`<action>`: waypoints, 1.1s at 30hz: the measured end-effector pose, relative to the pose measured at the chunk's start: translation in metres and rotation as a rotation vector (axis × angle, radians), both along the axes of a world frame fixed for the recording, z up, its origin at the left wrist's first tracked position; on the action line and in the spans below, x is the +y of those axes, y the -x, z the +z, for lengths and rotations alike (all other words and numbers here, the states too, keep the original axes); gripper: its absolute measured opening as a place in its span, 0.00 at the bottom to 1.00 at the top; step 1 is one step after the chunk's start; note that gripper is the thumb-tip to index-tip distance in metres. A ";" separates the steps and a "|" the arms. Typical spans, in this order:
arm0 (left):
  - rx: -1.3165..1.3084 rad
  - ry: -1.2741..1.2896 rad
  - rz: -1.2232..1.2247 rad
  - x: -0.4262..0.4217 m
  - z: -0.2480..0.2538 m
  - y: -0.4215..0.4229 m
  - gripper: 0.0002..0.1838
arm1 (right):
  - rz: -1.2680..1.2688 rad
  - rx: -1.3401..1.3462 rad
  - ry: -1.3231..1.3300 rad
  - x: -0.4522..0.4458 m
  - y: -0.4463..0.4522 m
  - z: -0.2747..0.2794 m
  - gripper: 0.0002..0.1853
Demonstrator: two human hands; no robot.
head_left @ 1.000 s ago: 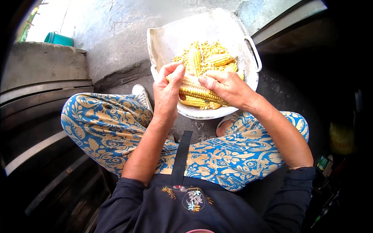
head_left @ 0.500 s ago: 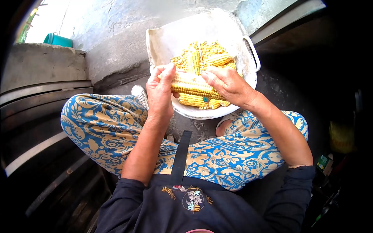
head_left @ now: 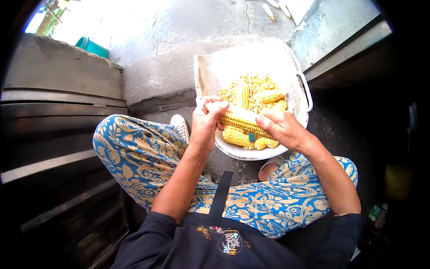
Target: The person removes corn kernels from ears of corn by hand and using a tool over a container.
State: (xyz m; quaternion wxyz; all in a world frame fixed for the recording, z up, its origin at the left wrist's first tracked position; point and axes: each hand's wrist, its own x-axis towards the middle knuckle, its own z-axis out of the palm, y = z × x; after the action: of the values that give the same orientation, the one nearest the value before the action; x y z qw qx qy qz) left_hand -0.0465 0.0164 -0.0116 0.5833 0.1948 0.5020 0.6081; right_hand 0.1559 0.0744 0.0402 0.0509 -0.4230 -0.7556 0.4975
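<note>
A yellow corn cob (head_left: 242,122) is held sideways between my two hands, above the near part of a white basin (head_left: 210,74). Its upper side looks pale, while rows of kernels show on the lower side. My left hand (head_left: 208,121) is closed round the cob's left end. Gripping the right end is my right hand (head_left: 284,130), with the thumb lying along the top. Below, whole cobs such as one corn cob (head_left: 237,137) lie in the basin with loose corn kernels (head_left: 264,83). A small dark green piece (head_left: 251,136) sits among the near cobs.
The basin's handle (head_left: 306,92) sticks out on the right. A teal bucket (head_left: 92,47) stands by a low concrete wall (head_left: 62,67) at the far left. Several pale cobs (head_left: 268,12) lie on the floor at the top. My legs (head_left: 143,157) flank the basin's near side.
The whole view has shifted, so the basin and hands appear lower and further right. Both hands keep hold of the same cob. Pale cobs on the floor have come into view.
</note>
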 end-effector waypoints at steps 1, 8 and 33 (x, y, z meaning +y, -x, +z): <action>-0.008 0.005 0.007 0.000 0.000 0.000 0.12 | -0.007 0.016 0.002 0.000 0.001 0.001 0.26; 0.045 -0.003 0.025 -0.003 0.009 -0.002 0.09 | -0.070 0.192 0.090 0.007 -0.003 -0.008 0.25; -0.076 -0.038 0.149 -0.001 0.010 0.006 0.08 | -0.326 0.197 0.379 0.019 -0.011 0.008 0.28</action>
State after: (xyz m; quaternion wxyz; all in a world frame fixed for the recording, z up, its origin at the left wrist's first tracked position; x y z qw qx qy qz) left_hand -0.0527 0.0153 -0.0021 0.5513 0.1447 0.4809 0.6662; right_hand 0.1665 0.0933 0.0479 0.1235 -0.4907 -0.5624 0.6540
